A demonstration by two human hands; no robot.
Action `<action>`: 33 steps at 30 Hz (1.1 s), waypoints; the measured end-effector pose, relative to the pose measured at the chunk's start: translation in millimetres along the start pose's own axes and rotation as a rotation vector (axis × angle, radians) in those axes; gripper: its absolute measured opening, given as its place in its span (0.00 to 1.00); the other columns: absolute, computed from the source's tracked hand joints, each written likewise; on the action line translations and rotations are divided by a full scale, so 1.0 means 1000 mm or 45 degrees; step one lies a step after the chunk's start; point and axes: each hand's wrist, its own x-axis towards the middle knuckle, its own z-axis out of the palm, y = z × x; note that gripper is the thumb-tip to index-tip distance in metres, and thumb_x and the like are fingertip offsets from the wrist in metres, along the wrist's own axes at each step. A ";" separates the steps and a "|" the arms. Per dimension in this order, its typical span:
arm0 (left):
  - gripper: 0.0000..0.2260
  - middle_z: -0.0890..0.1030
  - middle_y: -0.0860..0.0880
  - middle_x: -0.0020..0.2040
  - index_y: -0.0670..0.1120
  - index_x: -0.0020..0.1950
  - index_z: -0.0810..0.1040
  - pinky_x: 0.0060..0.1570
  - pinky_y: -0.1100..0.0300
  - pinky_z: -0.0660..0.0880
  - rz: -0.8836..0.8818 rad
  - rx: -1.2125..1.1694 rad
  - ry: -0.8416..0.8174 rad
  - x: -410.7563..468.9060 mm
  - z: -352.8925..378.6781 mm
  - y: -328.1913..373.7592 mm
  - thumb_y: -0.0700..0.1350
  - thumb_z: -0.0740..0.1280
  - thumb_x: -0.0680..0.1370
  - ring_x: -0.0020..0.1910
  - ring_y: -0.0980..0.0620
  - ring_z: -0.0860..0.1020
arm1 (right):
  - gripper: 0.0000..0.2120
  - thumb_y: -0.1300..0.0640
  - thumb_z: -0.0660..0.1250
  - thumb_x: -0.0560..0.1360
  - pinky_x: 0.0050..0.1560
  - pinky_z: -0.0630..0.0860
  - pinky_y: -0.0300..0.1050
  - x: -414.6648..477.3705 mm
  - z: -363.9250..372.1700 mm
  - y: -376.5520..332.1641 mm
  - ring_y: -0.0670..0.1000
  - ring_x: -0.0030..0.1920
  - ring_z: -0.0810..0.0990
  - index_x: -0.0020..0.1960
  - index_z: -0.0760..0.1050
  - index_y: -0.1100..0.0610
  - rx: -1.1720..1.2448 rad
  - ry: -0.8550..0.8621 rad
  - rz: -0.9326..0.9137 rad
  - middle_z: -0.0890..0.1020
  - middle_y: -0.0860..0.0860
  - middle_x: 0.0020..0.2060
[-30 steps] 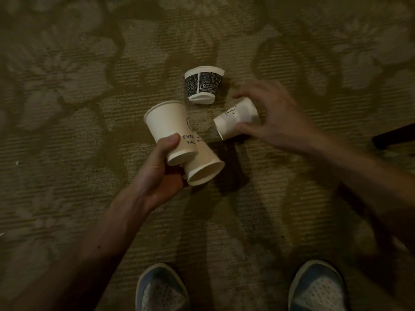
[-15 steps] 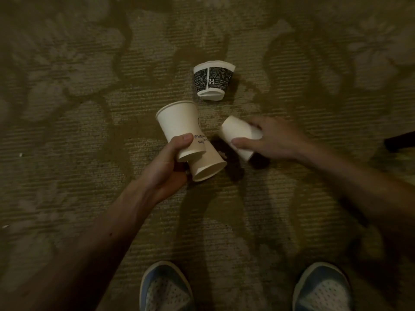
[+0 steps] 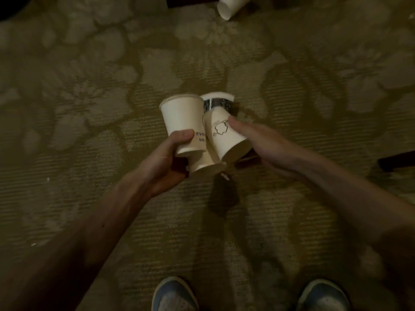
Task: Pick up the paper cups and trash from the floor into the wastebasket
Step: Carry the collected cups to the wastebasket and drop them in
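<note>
Gathering cups into both hands looks like the step in hand. The left hand (image 3: 166,158), at the centre of the frame, has its grip clenched round a plain cream paper cup (image 3: 182,122), thumb across the lower wall beside the printed words. That cup's long axis runs nearly straight up the frame, wide mouth toward the top, narrow base toward the palm. Tucked beneath it in the same grip is a second cream paper cup (image 3: 203,166), its mouth turned toward the lower right. Holding two in one hand likely frees the other for collecting.

The right hand (image 3: 267,149) grasps a cream paper cup with an outlined logo (image 3: 224,135), thumb on the side wall, the remaining fingers hidden beneath. This cup slants, base to the upper left and open mouth to the lower right. It meets the left hand's cups, probably so all three can be bundled or nested.

Just above them a dark-printed paper cup with a white rim (image 3: 216,102) peeks out, seemingly lying on the patterned carpet floor (image 3: 89,86); its lower part is hidden. At the top edge a white paper cup (image 3: 231,6) lies on its side, mouth toward the lower left. Small white scraps (image 3: 47,179) dot the carpet at left. Two blue-grey shoes (image 3: 175,295) show at the bottom edge. The wastebasket is not in view, so I judge the carry to it remains.
</note>
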 end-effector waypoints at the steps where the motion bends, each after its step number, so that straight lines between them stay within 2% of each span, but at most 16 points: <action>1: 0.46 0.82 0.44 0.56 0.48 0.63 0.76 0.65 0.41 0.71 0.023 0.033 -0.005 -0.008 0.010 0.018 0.55 0.85 0.46 0.59 0.43 0.78 | 0.19 0.38 0.59 0.79 0.43 0.81 0.47 -0.010 0.002 -0.019 0.50 0.42 0.85 0.53 0.80 0.52 0.023 0.020 -0.025 0.87 0.52 0.44; 3: 0.43 0.81 0.44 0.58 0.48 0.62 0.77 0.67 0.40 0.69 0.049 0.093 -0.020 -0.034 0.038 0.058 0.53 0.84 0.49 0.61 0.43 0.76 | 0.20 0.37 0.59 0.79 0.47 0.81 0.50 -0.040 0.005 -0.061 0.51 0.46 0.85 0.56 0.79 0.50 0.070 0.064 -0.064 0.86 0.52 0.46; 5: 0.36 0.78 0.43 0.60 0.47 0.64 0.76 0.67 0.40 0.68 0.057 0.107 -0.003 -0.069 0.070 0.099 0.50 0.78 0.57 0.61 0.43 0.75 | 0.21 0.36 0.59 0.78 0.48 0.81 0.51 -0.081 0.007 -0.108 0.51 0.45 0.84 0.54 0.80 0.51 0.127 0.091 -0.084 0.86 0.52 0.45; 7: 0.32 0.80 0.45 0.57 0.46 0.64 0.76 0.60 0.45 0.74 0.053 0.125 0.021 -0.116 0.108 0.144 0.52 0.73 0.61 0.57 0.45 0.77 | 0.22 0.36 0.60 0.78 0.46 0.82 0.50 -0.133 0.011 -0.161 0.50 0.42 0.84 0.53 0.81 0.52 0.165 0.120 -0.082 0.86 0.53 0.44; 9: 0.26 0.83 0.48 0.50 0.47 0.60 0.77 0.50 0.51 0.78 0.049 0.165 0.026 -0.171 0.150 0.195 0.51 0.72 0.63 0.50 0.49 0.80 | 0.21 0.35 0.61 0.77 0.44 0.82 0.50 -0.194 0.015 -0.222 0.50 0.42 0.84 0.53 0.80 0.51 0.207 0.163 -0.098 0.86 0.53 0.44; 11: 0.21 0.84 0.49 0.47 0.47 0.59 0.78 0.49 0.52 0.78 0.048 0.182 0.015 -0.230 0.195 0.250 0.50 0.70 0.66 0.48 0.49 0.81 | 0.20 0.35 0.63 0.76 0.41 0.82 0.49 -0.259 0.017 -0.286 0.50 0.42 0.85 0.55 0.79 0.50 0.249 0.193 -0.106 0.86 0.52 0.43; 14: 0.20 0.85 0.49 0.44 0.47 0.58 0.77 0.44 0.55 0.81 0.065 0.248 -0.049 -0.316 0.260 0.338 0.50 0.68 0.67 0.43 0.51 0.83 | 0.24 0.35 0.64 0.75 0.42 0.81 0.49 -0.355 0.021 -0.387 0.52 0.46 0.84 0.61 0.76 0.51 0.258 0.230 -0.141 0.85 0.54 0.49; 16: 0.22 0.85 0.49 0.45 0.47 0.59 0.76 0.43 0.56 0.81 0.111 0.301 -0.116 -0.371 0.300 0.395 0.49 0.70 0.66 0.43 0.51 0.83 | 0.23 0.36 0.64 0.75 0.45 0.82 0.51 -0.415 0.025 -0.452 0.52 0.45 0.85 0.60 0.76 0.53 0.247 0.286 -0.186 0.85 0.55 0.49; 20: 0.33 0.83 0.46 0.54 0.47 0.64 0.74 0.57 0.49 0.76 0.201 0.435 -0.234 -0.464 0.359 0.493 0.55 0.74 0.61 0.54 0.45 0.80 | 0.23 0.39 0.65 0.76 0.47 0.83 0.52 -0.515 0.044 -0.561 0.54 0.50 0.84 0.64 0.74 0.52 0.283 0.417 -0.315 0.83 0.55 0.54; 22: 0.31 0.83 0.46 0.56 0.49 0.65 0.75 0.62 0.45 0.74 0.258 0.495 -0.311 -0.506 0.379 0.532 0.56 0.73 0.63 0.58 0.44 0.80 | 0.23 0.39 0.64 0.77 0.46 0.83 0.51 -0.559 0.058 -0.604 0.55 0.51 0.84 0.63 0.76 0.53 0.285 0.453 -0.410 0.83 0.56 0.55; 25: 0.26 0.83 0.47 0.59 0.52 0.64 0.75 0.60 0.45 0.78 0.350 0.565 -0.485 -0.560 0.392 0.579 0.56 0.72 0.66 0.59 0.45 0.81 | 0.22 0.37 0.63 0.76 0.41 0.80 0.46 -0.610 0.086 -0.648 0.53 0.50 0.84 0.61 0.78 0.51 0.253 0.538 -0.561 0.84 0.53 0.52; 27: 0.30 0.83 0.47 0.61 0.52 0.67 0.73 0.55 0.47 0.80 0.384 0.633 -0.547 -0.590 0.394 0.607 0.56 0.72 0.66 0.60 0.45 0.81 | 0.21 0.35 0.63 0.75 0.43 0.81 0.44 -0.636 0.108 -0.668 0.50 0.49 0.85 0.58 0.78 0.48 0.253 0.595 -0.654 0.85 0.50 0.50; 30: 0.34 0.84 0.48 0.57 0.52 0.67 0.71 0.47 0.53 0.81 0.443 0.751 -0.684 -0.629 0.401 0.637 0.57 0.73 0.63 0.57 0.46 0.83 | 0.24 0.31 0.65 0.69 0.52 0.81 0.52 -0.670 0.140 -0.685 0.52 0.52 0.84 0.57 0.78 0.46 0.294 0.702 -0.720 0.84 0.50 0.52; 33: 0.45 0.84 0.49 0.59 0.53 0.68 0.70 0.48 0.54 0.81 0.458 0.856 -0.834 -0.663 0.423 0.653 0.62 0.80 0.55 0.58 0.47 0.82 | 0.27 0.30 0.66 0.65 0.56 0.81 0.53 -0.712 0.160 -0.694 0.52 0.51 0.84 0.56 0.80 0.47 0.383 0.842 -0.787 0.85 0.51 0.51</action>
